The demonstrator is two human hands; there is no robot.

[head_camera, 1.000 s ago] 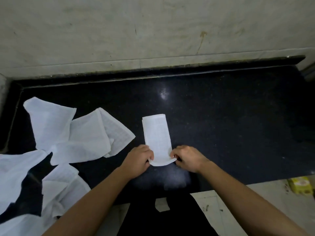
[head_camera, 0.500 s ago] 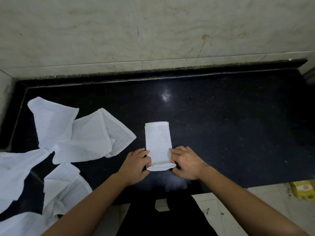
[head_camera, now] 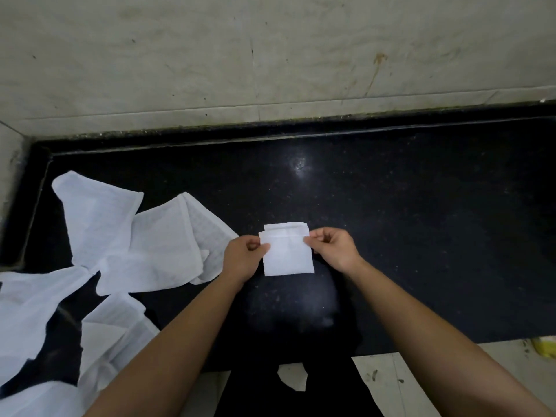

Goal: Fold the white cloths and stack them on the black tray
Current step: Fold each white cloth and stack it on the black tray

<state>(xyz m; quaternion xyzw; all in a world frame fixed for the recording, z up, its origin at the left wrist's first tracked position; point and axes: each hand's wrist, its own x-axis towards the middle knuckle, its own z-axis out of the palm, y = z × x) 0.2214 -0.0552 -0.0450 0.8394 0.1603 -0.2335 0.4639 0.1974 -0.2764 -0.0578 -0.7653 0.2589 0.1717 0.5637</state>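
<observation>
1. mid-fold: pinching cloth by top flap's two far corners, left hand on left corner, right hand on right. both grips clenched on cloth, thumb over finger.
2. lying flat on bench, abt centre, toward front edge. flap ending a bit short of far edge, w/ strip of lower layer showing beyond.
3. risk: pressing down as is → lopsided fold. cause = flap edge not lined up w/ layer below.
4. risk: letting go too soon → flap springing back open. cause = thin cloth, prob no crease set yet.
5. risk: sliding whole bundle on glossy bench while smoothing. cause = nothing pinning near edge.
6. risk: snagging loose cloths just beside left wrist & dragging them along. cause = pile crowding left of work spot, some seeming to reach front edge.
7. no tray told apart from black bench → can't tell where to stack. judged early in task, w/ most cloths unfolded.
</observation>
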